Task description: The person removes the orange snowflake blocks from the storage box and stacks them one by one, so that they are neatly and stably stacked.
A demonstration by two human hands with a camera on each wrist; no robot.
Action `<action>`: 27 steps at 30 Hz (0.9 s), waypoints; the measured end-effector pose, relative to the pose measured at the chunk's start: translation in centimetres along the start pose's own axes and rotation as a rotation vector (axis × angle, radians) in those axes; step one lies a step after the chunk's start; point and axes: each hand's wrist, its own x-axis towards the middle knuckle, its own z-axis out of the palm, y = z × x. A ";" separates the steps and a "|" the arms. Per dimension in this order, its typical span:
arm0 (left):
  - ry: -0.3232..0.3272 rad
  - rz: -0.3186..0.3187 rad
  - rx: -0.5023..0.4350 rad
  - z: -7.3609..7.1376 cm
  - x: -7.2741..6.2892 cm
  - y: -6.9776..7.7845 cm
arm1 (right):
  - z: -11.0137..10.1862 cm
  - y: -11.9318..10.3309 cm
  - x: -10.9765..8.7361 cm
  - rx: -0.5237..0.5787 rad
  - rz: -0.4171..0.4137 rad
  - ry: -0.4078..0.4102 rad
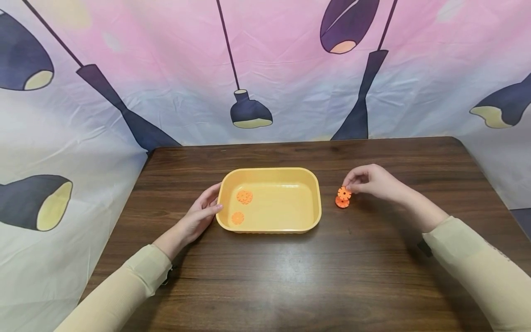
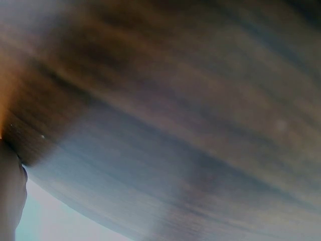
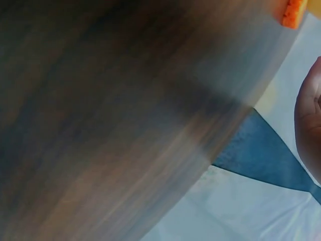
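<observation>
A yellow rectangular tub (image 1: 286, 229) sits mid-table with several orange notched discs (image 1: 238, 218) at the left of its floor. My left hand (image 1: 199, 214) grips the tub's left wall, thumb at the rim and fingers along the outside. To the right of the tub, my right hand (image 1: 371, 180) pinches an orange notched disc (image 1: 344, 193) between thumb and fingers, tilted up on edge. Just below it, other orange discs (image 1: 342, 203) lie on the table; how many are stacked is hard to tell. In the right wrist view, orange discs (image 3: 292, 14) show at the top corner.
The dark wood table (image 1: 265, 281) runs back to a hanging cloth (image 1: 286, 69) printed with lamps, which also covers the left side. The left wrist view shows mostly blurred tabletop (image 2: 165, 125).
</observation>
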 end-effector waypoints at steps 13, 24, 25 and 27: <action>0.001 -0.014 0.004 0.2 -0.1 0.3 | 1.0 1.2 0.4 0.010 0.024 -0.053; -0.001 -0.013 0.001 0.1 0.0 0.3 | 1.2 1.5 0.8 -0.020 0.029 -0.062; -0.001 -0.015 0.002 0.1 0.0 0.3 | 1.2 1.5 0.8 -0.022 0.028 -0.061; 0.003 -0.022 0.004 0.1 0.0 0.4 | 1.2 1.5 0.9 -0.030 0.025 -0.059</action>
